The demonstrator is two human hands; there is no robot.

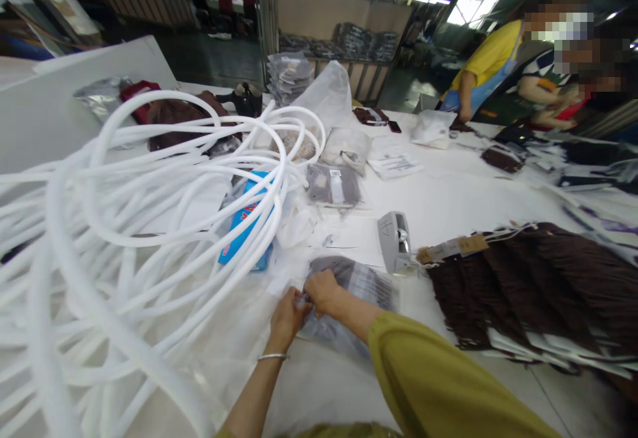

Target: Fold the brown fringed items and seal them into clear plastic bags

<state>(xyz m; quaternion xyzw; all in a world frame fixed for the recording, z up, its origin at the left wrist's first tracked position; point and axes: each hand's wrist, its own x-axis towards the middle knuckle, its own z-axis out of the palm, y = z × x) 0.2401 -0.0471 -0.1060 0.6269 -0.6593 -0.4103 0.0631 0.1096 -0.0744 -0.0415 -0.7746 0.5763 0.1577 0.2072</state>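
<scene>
On the white table in front of me lies a clear plastic bag [371, 282] with a dark, folded fabric item inside. My left hand [288, 317] is closed at the bag's left edge, fingers pinched together. Just beside it, my right hand [321, 290] is also closed on that edge, its knuckles over the bag. Both hands nearly touch, and the exact spot between the fingertips is partly hidden. A grey tape dispenser [393, 242] stands beyond the bag, to the right.
Looped white tubing [164, 238] covers the left side, over a blue box [249, 222]. Stacked dark brown garments [533, 285] with tags lie to the right. Another bagged dark item [335, 185] sits farther back. A person in yellow [491, 59] and another person stand across the table.
</scene>
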